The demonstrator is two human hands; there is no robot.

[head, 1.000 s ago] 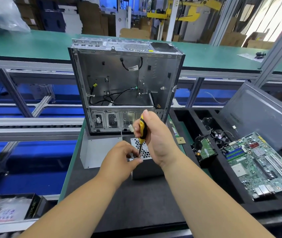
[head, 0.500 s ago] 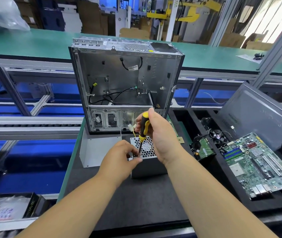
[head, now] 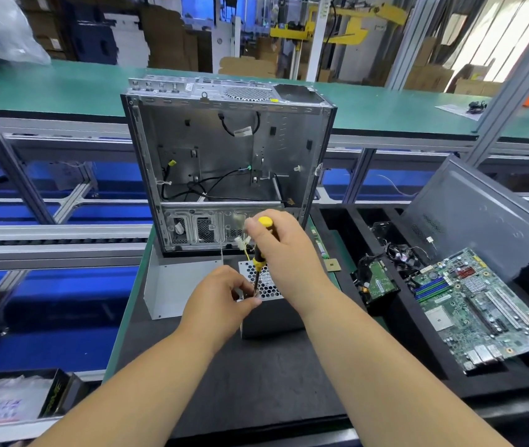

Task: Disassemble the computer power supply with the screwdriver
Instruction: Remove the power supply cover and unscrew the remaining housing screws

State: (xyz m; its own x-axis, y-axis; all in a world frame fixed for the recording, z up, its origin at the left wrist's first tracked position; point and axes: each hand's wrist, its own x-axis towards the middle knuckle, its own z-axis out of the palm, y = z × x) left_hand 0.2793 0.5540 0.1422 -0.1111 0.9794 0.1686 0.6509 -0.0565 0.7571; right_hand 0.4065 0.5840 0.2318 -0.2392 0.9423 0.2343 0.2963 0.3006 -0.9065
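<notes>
Yellow-and-black screwdriver [head: 259,250], grey power supply [head: 273,312] with honeycomb grille, green motherboard [head: 482,304], black mat [head: 240,382].

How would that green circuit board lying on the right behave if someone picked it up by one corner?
The large green circuit board would probably stay stiff, since it already lies tilted across the black foam tray without sagging. It likely feels light for its area, being a thin sheet. It seems fragile: small parts and slots stand exposed on top.

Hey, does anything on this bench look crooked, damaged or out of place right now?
Only the motherboard: it lies tilted across the black foam tray instead of sitting flat in a compartment. A loose chip lies by the tray's edge. Otherwise nothing stands out; no damage or spill is visible.
</notes>
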